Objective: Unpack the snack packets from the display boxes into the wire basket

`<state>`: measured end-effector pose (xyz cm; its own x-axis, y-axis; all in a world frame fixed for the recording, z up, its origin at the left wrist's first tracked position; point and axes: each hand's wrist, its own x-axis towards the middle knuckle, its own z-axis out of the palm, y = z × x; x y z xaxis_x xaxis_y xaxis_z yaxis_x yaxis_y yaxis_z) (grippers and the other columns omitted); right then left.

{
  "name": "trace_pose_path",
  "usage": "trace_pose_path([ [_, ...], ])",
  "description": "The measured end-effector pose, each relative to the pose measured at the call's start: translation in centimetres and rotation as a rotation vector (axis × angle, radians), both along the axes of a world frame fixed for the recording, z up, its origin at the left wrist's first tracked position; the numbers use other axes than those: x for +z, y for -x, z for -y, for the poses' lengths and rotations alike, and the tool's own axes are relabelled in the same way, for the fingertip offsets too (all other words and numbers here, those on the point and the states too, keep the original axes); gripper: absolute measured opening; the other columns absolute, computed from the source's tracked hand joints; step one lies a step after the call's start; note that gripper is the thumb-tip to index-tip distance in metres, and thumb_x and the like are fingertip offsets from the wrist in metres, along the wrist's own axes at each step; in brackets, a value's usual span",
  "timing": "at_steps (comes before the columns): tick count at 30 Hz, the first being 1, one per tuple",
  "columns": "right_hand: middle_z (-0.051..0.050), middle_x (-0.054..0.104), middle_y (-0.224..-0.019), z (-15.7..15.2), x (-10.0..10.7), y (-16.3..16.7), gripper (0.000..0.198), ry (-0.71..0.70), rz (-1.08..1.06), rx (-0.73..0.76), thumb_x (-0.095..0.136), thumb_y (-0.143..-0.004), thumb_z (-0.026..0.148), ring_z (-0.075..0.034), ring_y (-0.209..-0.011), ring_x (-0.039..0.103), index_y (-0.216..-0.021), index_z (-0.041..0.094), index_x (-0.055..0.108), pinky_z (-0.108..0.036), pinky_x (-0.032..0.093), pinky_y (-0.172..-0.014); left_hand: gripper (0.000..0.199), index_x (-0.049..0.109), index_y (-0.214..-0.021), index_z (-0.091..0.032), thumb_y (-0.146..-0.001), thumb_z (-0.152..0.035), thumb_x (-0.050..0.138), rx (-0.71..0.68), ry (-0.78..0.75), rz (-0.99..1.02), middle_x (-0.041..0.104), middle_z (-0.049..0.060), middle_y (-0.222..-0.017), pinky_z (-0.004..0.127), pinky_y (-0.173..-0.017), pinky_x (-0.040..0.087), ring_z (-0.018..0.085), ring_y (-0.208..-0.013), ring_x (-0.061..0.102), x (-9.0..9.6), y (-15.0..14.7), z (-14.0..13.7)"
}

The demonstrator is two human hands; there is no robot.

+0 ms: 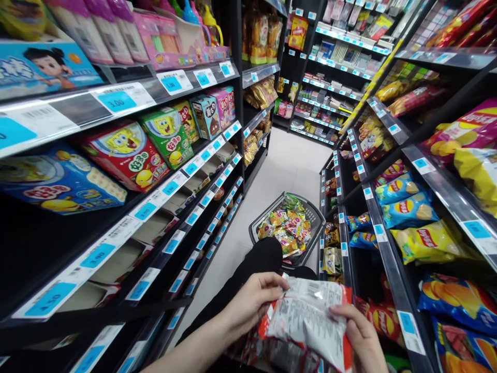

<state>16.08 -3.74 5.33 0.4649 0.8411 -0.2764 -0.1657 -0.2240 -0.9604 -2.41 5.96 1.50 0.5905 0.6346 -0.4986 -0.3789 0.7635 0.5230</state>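
Observation:
Low in front of me, a silver-white snack bag with red ends is held between my two hands, its printed back facing up. My left hand pinches the bag's upper left corner. On the right edge, my right hand grips it with the thumb lying on top. Beneath it, more dark shiny packets show in part near my lap; whether a hand touches them is hidden. Past my knees, a dark shopping basket stands on the floor with several colourful snack packets inside.
Shelves with boxed snacks and blue price tags line the left side. On the right, racks hold chip bags. A pale floor aisle runs between them to another stocked shelf at the far end.

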Motion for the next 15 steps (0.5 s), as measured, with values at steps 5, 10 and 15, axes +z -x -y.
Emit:
trace_pose_path([
  [5,-0.002,0.072,-0.068,-2.0,0.7,0.1,0.058,0.079,-0.052,0.147,0.092,-0.033,0.052,-0.018,-0.061,0.066,-0.081,0.024,0.077,-0.023,0.051,-0.061,0.039,0.078,-0.086,-0.008,-0.049,-0.006,0.068,-0.096,0.077,0.113,0.075,0.011,-0.082,0.022,-0.068,0.049,0.015,-0.070,0.066,-0.7,1.9,-1.5],
  [10,-0.004,0.063,-0.071,-3.5,-0.2,-0.9,0.020,-0.012,0.751,0.048,0.069,-0.070,0.042,-0.020,-0.069,0.057,-0.074,0.026,0.079,-0.029,0.044,-0.065,0.047,0.076,-0.104,-0.013,-0.057,-0.017,0.080,-0.213,-0.148,-0.049,0.074,0.010,-0.092,0.027,-0.073,0.050,0.019,-0.080,0.066,-0.9,2.5,-1.6],
  [15,-0.012,0.070,-0.101,-3.9,-1.2,-2.2,0.035,-0.019,0.900,0.107,0.071,-0.071,0.056,-0.030,-0.093,0.059,-0.076,0.022,0.077,-0.042,0.046,-0.083,0.034,0.075,-0.082,-0.014,-0.079,-0.045,0.062,-0.123,-0.652,-0.399,0.059,0.010,-0.111,0.035,-0.079,0.054,0.025,-0.097,0.062,-1.8,1.8,-2.2],
])
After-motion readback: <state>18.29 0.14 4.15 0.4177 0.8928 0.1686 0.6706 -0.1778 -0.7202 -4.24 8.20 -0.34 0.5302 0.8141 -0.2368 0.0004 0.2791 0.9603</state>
